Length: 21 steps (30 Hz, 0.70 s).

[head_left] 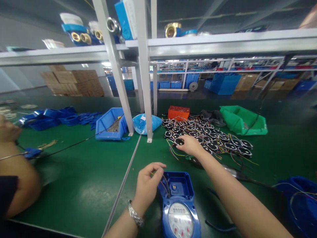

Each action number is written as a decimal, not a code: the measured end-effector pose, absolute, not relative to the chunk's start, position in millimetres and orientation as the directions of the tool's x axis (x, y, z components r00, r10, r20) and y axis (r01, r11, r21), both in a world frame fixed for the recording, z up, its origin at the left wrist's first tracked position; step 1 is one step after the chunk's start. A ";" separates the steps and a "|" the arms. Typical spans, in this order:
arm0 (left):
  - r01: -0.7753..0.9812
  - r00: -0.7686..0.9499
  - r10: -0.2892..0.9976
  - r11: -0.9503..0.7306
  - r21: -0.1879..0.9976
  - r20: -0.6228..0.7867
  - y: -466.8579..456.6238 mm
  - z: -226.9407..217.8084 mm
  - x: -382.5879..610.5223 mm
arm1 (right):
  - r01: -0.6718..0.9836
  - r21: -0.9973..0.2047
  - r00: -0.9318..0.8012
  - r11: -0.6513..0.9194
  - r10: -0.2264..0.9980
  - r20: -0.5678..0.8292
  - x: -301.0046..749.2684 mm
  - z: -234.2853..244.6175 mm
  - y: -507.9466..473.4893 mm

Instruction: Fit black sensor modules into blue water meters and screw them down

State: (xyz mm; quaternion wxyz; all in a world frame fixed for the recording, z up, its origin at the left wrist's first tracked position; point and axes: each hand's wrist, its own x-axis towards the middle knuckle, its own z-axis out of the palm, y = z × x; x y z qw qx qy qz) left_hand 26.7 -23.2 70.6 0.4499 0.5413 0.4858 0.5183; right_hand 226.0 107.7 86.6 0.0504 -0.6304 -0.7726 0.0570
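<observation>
A blue water meter housing (194, 211) with a white number dial (180, 219) lies in front of me, its square upper compartment open. Thin yellow and brown wires (166, 186) rise from that compartment to my left hand (148, 183), whose thumb and fingers close on them at the housing's upper left corner. Farther forward, my right hand (190, 145) grips a black round module (179, 141) at the near left edge of a spread of similar modules (211, 144). Coloured wires (173, 150) trail from there onto the green table.
A power screwdriver (231, 171) lies beneath my right forearm. Behind stand a blue bin of screws (110, 132), a blue bag (156, 122), a red box (178, 113) and a green bin (244, 120). Metal posts (146, 82) rise midtable. Another person's arm (19, 178) reaches in at left.
</observation>
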 end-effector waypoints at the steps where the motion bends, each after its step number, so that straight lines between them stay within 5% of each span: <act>1: 0.063 -0.027 0.991 -0.127 0.990 0.129 -21.3 74.7 26.5 | 0.963 -0.163 -0.210 0.214 0.977 0.044 222.4 97.1 100.4; 8: 0.042 -0.231 0.942 -0.240 0.970 0.243 -3.8 112.6 25.6 | 0.931 -0.164 -0.283 0.326 0.929 0.239 202.3 150.1 31.3; 15: 0.267 0.137 0.944 -0.327 0.907 0.300 -4.7 142.3 24.9 | 0.882 -0.243 -0.307 0.404 0.884 0.354 198.9 163.5 -8.0; 21: 0.365 0.094 0.959 -0.283 0.887 0.267 -12.9 151.8 34.8 | 0.833 -0.288 -0.306 0.473 0.826 0.473 198.9 174.7 -23.9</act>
